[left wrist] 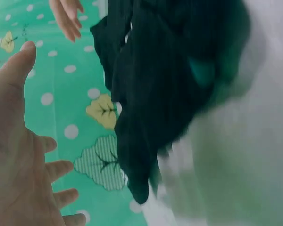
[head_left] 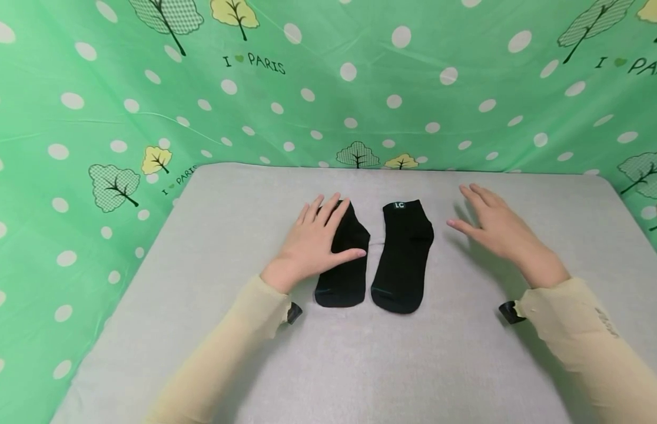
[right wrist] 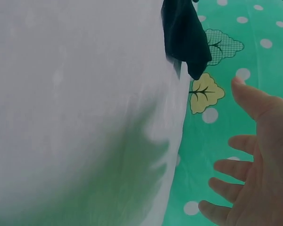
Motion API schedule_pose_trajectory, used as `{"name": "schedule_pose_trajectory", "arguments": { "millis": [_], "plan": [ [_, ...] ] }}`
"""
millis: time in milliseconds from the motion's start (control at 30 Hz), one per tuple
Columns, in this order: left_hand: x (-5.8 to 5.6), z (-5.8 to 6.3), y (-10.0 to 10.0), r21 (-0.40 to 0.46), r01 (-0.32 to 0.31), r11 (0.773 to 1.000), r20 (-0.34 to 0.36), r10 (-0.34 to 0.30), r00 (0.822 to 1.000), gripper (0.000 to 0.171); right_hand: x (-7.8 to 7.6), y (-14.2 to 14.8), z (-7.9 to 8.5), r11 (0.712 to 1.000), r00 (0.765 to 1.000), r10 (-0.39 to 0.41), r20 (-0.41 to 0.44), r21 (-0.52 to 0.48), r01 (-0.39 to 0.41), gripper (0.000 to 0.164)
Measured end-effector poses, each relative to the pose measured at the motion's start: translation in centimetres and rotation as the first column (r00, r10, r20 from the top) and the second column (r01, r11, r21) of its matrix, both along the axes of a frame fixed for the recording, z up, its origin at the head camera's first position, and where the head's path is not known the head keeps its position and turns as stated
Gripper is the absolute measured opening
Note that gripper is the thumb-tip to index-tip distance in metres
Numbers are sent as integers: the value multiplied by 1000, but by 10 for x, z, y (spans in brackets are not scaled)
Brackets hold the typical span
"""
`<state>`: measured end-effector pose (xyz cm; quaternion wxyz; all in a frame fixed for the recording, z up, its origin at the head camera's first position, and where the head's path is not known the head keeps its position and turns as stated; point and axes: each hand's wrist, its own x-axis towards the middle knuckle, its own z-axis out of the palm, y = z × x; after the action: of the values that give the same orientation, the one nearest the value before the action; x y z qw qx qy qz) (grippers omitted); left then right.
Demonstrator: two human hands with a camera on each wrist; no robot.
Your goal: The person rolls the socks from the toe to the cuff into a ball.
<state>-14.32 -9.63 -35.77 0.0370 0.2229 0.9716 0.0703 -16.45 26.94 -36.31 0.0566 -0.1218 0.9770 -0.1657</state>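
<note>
Two black ankle socks lie side by side on the grey-covered table, cuffs away from me and toes toward me. My left hand point(head_left: 316, 238), fingers spread and straight, is over the left sock point(head_left: 349, 277) and hides part of its cuff and side. In the left wrist view its palm shows apart from the dark sock fabric point(left wrist: 155, 84). The right sock point(head_left: 404, 259) lies flat, with a small "LC" label at its cuff. Off to its right, my right hand point(head_left: 495, 224) hovers with extended fingers, holding nothing; its shadow falls on the cloth.
Grey cloth point(head_left: 440, 365) covers the table. A green curtain point(head_left: 318, 76) with white dots and printed trees hangs behind the far edge and along the sides. Dark wrist cameras sit under both sleeves, the right camera point(head_left: 511, 312) showing near its cuff.
</note>
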Motion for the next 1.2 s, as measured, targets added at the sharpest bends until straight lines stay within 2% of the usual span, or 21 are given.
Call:
{"name": "schedule_pose_trajectory", "arguments": {
  "millis": [400,700,867,1000,1200],
  "plan": [
    [18,-2,24,15,110,994,10,-110,994,102,-4,-13,1,1000,1000,13,-22,-21,-14,83],
    [29,-8,40,47,155,987,37,-157,987,101,-9,-25,-5,998,999,28,-24,-49,-29,75],
    [35,-11,47,42,156,987,60,-158,986,98,-14,-31,-10,999,1000,27,-3,-43,-27,74],
    [39,-13,51,10,158,987,86,-158,984,89,-16,-37,-13,999,1000,21,22,-41,-21,74],
    [44,-12,57,-38,174,984,70,-171,983,69,-18,-46,-15,999,999,33,37,-38,-31,71]
  ]
}}
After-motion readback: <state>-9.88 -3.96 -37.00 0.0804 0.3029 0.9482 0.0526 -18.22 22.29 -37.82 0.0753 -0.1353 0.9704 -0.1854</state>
